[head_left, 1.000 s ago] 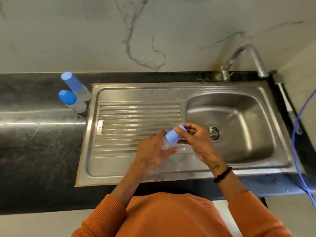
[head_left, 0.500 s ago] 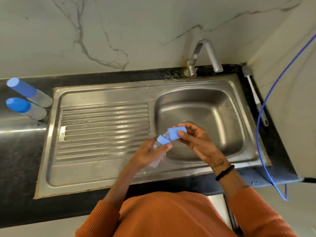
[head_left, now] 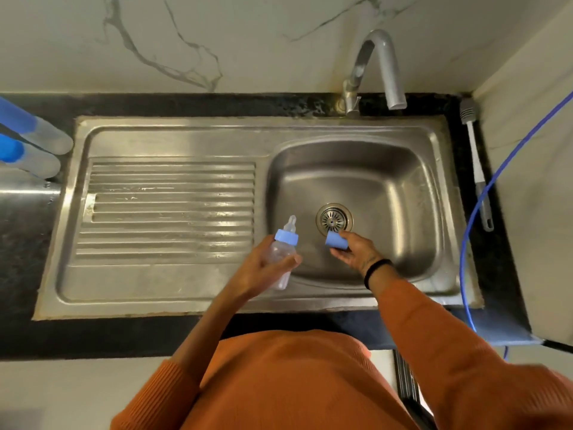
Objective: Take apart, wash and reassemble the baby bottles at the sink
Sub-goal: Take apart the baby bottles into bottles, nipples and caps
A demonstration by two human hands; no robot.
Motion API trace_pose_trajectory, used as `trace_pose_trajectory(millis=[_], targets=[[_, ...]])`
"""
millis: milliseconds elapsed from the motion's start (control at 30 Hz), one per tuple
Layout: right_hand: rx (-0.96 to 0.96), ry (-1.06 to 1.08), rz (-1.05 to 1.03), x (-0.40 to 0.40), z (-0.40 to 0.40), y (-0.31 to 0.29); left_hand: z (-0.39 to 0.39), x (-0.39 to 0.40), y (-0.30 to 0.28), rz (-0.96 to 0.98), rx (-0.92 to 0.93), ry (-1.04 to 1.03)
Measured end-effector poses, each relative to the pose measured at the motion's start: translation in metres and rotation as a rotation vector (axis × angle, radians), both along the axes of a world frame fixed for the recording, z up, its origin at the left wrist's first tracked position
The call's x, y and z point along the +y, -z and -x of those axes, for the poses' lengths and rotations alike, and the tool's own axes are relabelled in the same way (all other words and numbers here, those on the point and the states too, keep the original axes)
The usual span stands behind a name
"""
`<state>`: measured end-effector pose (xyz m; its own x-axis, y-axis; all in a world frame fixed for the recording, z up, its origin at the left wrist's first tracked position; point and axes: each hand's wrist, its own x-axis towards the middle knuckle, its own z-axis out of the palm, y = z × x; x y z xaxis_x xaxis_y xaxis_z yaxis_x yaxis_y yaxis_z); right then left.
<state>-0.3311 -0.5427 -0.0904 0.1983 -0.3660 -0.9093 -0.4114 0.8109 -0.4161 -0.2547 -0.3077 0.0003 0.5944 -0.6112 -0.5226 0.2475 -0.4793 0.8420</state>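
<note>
My left hand [head_left: 263, 271] grips a clear baby bottle [head_left: 280, 254] by its body, at the left edge of the sink basin [head_left: 400, 193]. The bottle keeps its blue collar and bare clear teat [head_left: 290, 226], which point up and away. My right hand [head_left: 353, 251] pinches the blue cap [head_left: 335, 240] over the basin, just below the drain [head_left: 334, 219]. Cap and bottle are apart. Two more capped bottles [head_left: 34, 141] stand on the counter at the far left.
The tap [head_left: 379, 66] arches over the basin's back edge, with no water running. A bottle brush [head_left: 476, 169] lies on the black counter right of the sink, crossed by a blue hose [head_left: 471, 218]. The ribbed drainboard [head_left: 167, 209] lies left of the basin.
My right hand has pulled the blue cap off the bottle and moved right over the basin. The teat now shows bare. The camera view shifted to the right.
</note>
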Motion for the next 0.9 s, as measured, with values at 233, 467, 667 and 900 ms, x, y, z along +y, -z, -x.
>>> trace_pose_trajectory(millis=[233,467,667,900], targets=[[0.027,-0.082,0.019,0.001,-0.002,0.017,0.017,0.018,0.002,-0.041,-0.083,0.066],[0.043,-0.037,0.003,0.003,0.011,0.016,0.008,0.016,-0.002,-0.121,-0.219,-0.018],[-0.067,-0.056,0.096,0.009,0.029,-0.034,0.000,0.006,-0.010,-0.046,-0.148,-0.041],[-0.330,-0.525,0.201,0.035,0.036,-0.110,-0.013,0.000,-0.008,0.058,-0.176,0.148]])
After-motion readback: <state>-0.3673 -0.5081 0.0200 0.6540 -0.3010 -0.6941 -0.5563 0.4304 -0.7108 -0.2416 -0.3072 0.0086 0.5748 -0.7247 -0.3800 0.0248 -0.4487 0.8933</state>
